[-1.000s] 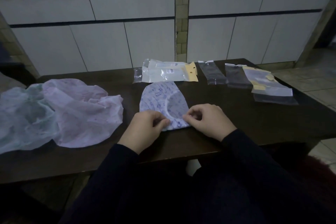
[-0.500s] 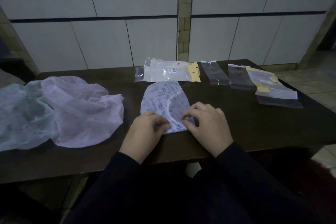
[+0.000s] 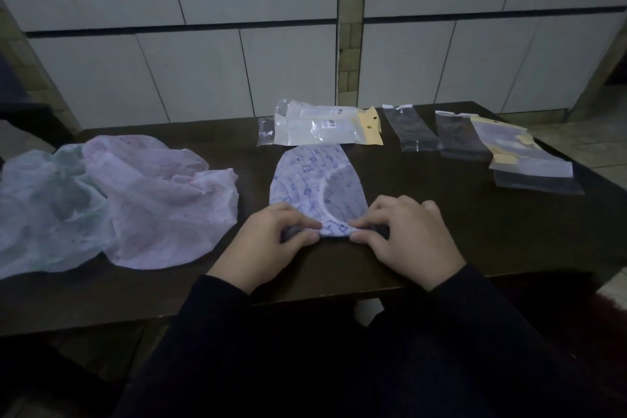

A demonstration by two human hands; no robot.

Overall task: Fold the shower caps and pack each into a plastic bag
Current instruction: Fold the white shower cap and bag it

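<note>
A: Item one, printed shower cap: laid flat and folded at the near middle of the dark table.

B: Grip recorded?

A: Its near edge is pinched by the left hand and right hand, fingers curled.

B: Remaining stock?

A: Loose caps are heaped at left; plastic bags are lined along the far edge.

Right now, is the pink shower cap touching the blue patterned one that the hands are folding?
Apart. The head view shows a strip of bare dark table between the pink shower cap and the blue patterned cap.
</note>
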